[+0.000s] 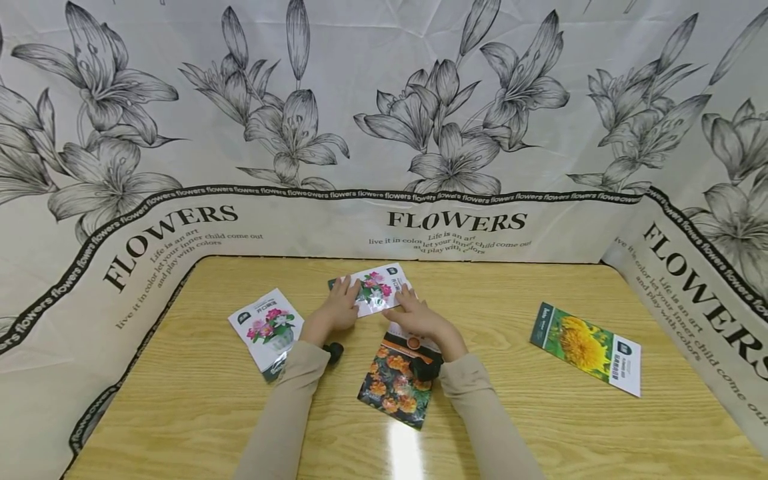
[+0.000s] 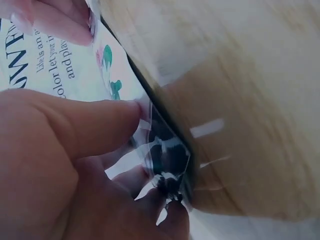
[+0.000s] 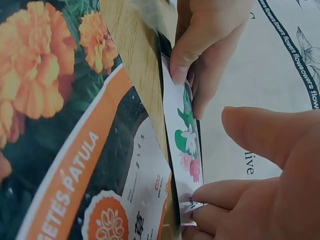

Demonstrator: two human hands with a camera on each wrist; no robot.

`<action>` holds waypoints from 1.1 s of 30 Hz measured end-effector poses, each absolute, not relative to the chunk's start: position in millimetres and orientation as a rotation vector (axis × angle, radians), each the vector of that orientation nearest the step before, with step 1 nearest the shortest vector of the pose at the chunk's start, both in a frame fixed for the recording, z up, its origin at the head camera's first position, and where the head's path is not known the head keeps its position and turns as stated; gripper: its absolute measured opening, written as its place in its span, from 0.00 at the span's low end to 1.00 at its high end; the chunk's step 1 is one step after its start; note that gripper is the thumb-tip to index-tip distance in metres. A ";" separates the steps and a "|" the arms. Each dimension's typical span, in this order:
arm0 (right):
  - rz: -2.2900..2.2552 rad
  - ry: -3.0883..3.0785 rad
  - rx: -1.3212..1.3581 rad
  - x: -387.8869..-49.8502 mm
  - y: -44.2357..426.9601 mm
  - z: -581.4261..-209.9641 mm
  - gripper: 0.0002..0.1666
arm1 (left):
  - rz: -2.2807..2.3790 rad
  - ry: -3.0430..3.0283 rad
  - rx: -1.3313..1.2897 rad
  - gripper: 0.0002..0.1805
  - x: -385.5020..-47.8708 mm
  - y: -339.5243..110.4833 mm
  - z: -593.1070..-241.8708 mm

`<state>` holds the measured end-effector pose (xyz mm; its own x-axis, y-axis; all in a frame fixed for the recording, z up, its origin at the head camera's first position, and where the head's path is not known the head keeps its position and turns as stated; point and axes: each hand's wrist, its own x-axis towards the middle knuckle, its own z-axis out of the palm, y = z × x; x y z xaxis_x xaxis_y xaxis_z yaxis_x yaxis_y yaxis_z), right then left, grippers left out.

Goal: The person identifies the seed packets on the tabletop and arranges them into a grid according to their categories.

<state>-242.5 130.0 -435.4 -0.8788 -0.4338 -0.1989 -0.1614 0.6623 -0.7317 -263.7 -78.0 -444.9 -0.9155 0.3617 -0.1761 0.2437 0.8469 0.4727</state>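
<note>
A white seed packet with pink flowers [image 1: 379, 288] lies at the back middle of the table. My left hand [image 1: 339, 308] grips its dark green left end; in the left wrist view the thumb [image 2: 107, 120] lies on the packet, the fingers around that end. At the packet's other end is my right hand [image 1: 421, 319]. Its fingertips touch the white end in the right wrist view, while the thumb [image 3: 250, 122] stands apart from it. Just in front of the right hand lies an orange marigold seed packet [image 1: 393, 383], partly covered by the wrist's black camera.
To the left lies a similar pink-flower packet [image 1: 270, 327], partly behind the left sleeve. A yellow-flower packet [image 1: 579, 343] lies slanted at the right. White cloth [image 1: 312, 227] printed with flowers walls the back and sides of the wooden table [image 1: 492, 300].
</note>
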 end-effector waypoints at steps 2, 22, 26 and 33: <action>-1.055 2.524 -0.486 -243.9 130.1 -435.7 0.41 | 0.654 2.768 0.449 0.32 -262.0 -77.8 -442.9; -0.956 2.466 -0.548 -259.4 133.8 -427.6 0.42 | 0.392 2.845 0.353 0.34 -242.8 -64.6 -438.7; -0.946 2.464 -0.544 -261.9 134.9 -428.6 0.41 | 0.405 2.874 0.354 0.35 -237.9 -63.9 -439.5; -0.967 2.473 -0.528 -263.7 135.5 -427.5 0.39 | 0.327 2.933 0.380 0.36 -234.5 -61.8 -445.1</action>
